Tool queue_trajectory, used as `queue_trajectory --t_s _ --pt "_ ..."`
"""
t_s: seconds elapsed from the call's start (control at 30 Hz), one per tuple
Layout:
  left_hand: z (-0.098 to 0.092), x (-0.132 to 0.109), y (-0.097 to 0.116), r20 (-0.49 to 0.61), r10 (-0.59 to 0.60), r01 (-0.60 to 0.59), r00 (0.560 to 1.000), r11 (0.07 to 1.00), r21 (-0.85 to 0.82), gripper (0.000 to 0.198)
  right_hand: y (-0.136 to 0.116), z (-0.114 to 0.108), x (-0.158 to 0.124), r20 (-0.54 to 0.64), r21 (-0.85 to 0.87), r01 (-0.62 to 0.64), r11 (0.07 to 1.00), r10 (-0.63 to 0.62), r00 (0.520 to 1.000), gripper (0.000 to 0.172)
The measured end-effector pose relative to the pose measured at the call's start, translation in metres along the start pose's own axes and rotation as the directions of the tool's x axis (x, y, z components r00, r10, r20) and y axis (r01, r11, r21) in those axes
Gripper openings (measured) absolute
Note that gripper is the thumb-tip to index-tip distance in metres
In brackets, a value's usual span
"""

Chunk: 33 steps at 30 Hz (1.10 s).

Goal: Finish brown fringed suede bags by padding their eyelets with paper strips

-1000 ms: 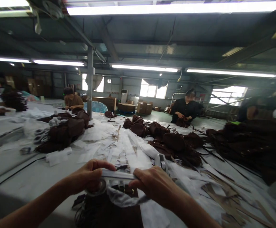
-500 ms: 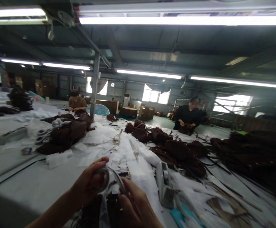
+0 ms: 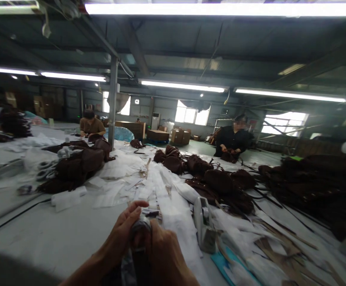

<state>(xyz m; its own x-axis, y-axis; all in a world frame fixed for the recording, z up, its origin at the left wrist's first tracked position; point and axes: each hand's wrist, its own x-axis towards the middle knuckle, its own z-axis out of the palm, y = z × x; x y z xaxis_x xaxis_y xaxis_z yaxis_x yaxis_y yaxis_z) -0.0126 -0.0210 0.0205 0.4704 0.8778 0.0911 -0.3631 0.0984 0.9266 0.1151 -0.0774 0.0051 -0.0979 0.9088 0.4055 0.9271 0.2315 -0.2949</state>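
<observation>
My left hand and my right hand are close together low in the middle of the view. Both are closed on a greyish, see-through plastic strip, which bends in an arch between them. Its lower end hangs down below my left hand. A dark brown piece sits under and between the hands; its shape is hard to make out in the shadow. My right fingertips are partly hidden behind the back of that hand.
A grey tape dispenser stands right of my hands, near a teal sheet. Dark brown bags lie beyond on white wrapping. More brown goods lie left. Two people work across the table.
My hands have come closer together, the right one moving left and the left one slightly right. The wide plastic loop has drawn in to a small arch. The view has tilted down slightly.
</observation>
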Motion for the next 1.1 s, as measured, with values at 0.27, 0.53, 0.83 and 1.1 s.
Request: queue_trajectory --t_s 0.27,0.53,0.83,1.1 --pt "-0.008 0.011 0.003 0.214 0.083 -0.175 0.973 0.871 0.459 0.050 0.005 -0.022 0.004 0.206 -0.185 0.180 0.966 -0.141 0.968 0.008" --pt "0.014 0.017 -0.009 -0.377 0.065 -0.094 0.924 0.994 -0.061 0.045 -0.003 -0.002 -0.001 0.040 0.145 -0.134 0.980 0.130 0.991 0.018" --pt "0.005 0.016 0.012 0.336 -0.048 -0.135 0.941 0.856 0.500 0.031 0.022 0.001 -0.006 0.121 -0.113 0.073 0.991 -0.059 0.991 0.011" --pt "0.021 0.018 0.005 -0.137 -0.069 0.043 0.988 0.981 -0.188 0.038 0.004 -0.025 0.000 -0.089 0.258 -0.131 0.957 0.159 0.983 0.025"
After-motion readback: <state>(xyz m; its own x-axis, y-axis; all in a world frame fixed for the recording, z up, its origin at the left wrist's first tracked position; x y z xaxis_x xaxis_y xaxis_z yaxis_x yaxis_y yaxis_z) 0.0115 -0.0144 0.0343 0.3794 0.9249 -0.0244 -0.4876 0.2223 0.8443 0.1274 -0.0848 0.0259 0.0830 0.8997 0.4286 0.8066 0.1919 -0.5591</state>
